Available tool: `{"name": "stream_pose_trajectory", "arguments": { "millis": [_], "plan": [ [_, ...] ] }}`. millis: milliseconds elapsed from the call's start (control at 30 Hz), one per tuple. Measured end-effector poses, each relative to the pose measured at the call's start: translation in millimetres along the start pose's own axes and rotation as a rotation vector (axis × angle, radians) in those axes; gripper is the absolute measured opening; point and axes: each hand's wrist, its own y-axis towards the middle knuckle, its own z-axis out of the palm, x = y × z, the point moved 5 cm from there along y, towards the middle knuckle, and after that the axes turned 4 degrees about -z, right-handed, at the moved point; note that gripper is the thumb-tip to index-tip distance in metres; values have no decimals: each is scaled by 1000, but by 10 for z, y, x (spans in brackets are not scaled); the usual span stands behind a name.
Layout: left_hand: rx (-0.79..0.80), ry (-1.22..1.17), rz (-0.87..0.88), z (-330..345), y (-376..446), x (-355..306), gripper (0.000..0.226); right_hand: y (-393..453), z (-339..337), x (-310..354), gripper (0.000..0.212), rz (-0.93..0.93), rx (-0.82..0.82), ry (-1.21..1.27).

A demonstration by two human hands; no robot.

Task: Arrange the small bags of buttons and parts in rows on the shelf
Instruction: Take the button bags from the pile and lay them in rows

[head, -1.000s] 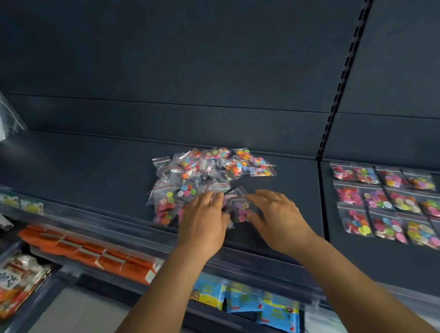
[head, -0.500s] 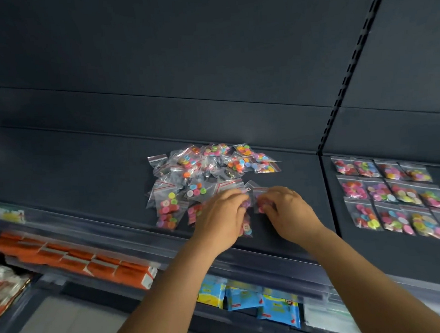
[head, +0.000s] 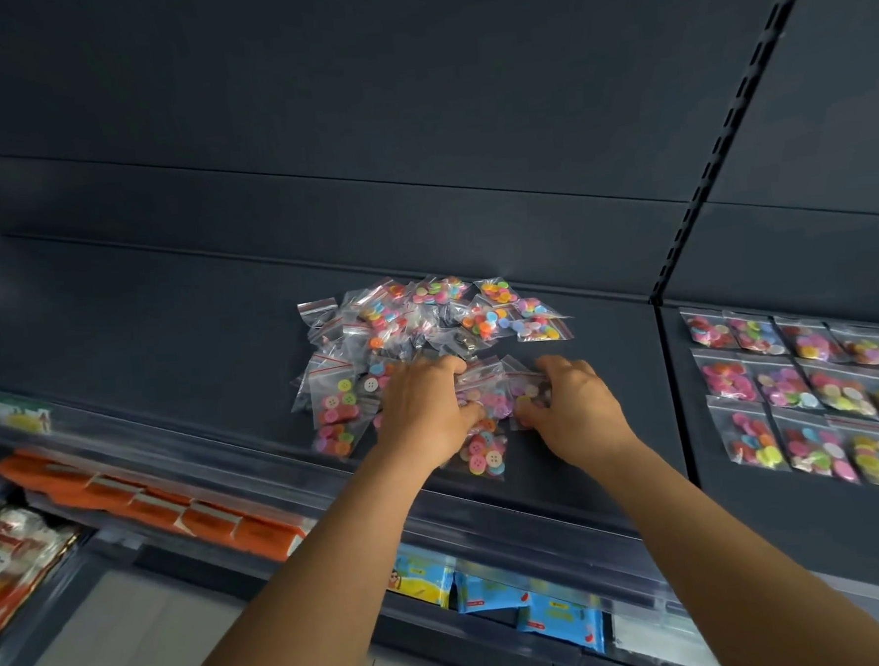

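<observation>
**Dark shelf, loose pile at centre, sorted rows at 3 o'clock**

Dark grey shelf (head: pixel 169 318) under a dark back panel, split by a slotted upright (head: pixel 697 203) at 1 o'clock. Clear price rail (head: pixel 292 475) along the front edge.

Loose pile of button bags (head: pixel 426 318) at frame centre, bags overlapping and lying at mixed angles. Arranged bags (head: pixel 796 388) at 3 o'clock, past the upright, flat in three rows and well apart from the pile.

Left hand (head: pixel 427 410) at the near edge of the pile, palm down, fingers curled onto a small bag (head: pixel 485 394) at its right side. Right hand (head: pixel 571 412) just beside it at 3 o'clock, fingers curled and pinching the opposite side of the same cluster of bags; exact number of bags held: cannot tell. One further bag (head: pixel 481 456) flat on the shelf at 6 o'clock of the gap between both hands, partly under the left wrist.

Lower tier at 7 o'clock: orange packs (head: pixel 144 500) in a row. At 6 o'clock: blue packets (head: pixel 499 591) behind the rail. At 8 o'clock: red-and-white snack bags (head: pixel 9 560), blurred.
</observation>
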Motion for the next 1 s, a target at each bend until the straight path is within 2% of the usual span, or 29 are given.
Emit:
{"name": "stream_pose_trajectory", "arguments": {
  "millis": [133,300,500,600,667,733,800,1000],
  "plan": [
    [15,-141,-47,-21,-11,16,47,51,-3,9,40,47,30,70],
    [-59,-271,-10,-74,-28,27,15,10,-22,23,2,-24,-41,155],
    [-64,-465,-33,-171,-24,4,17,-38,-129,-55,14,15,-198,353],
    [-45,-558,-35,-221,-27,-67,24,-95,-196,-109,30,82,-231,529],
    [-34,-592,-27,-239,-24,-115,16,-148,-241,-132,34,98,-239,633],
    [-27,-624,-34,-245,-23,-150,7,-203,-300,-152,22,92,-266,674],
    [-11,-653,-50,-225,-28,-182,9,-267,-359,-177,9,86,-311,727],
    [97,-719,-12,-100,-163,-457,21,-487,-484,-273,15,105,-366,773]
  ]
}}
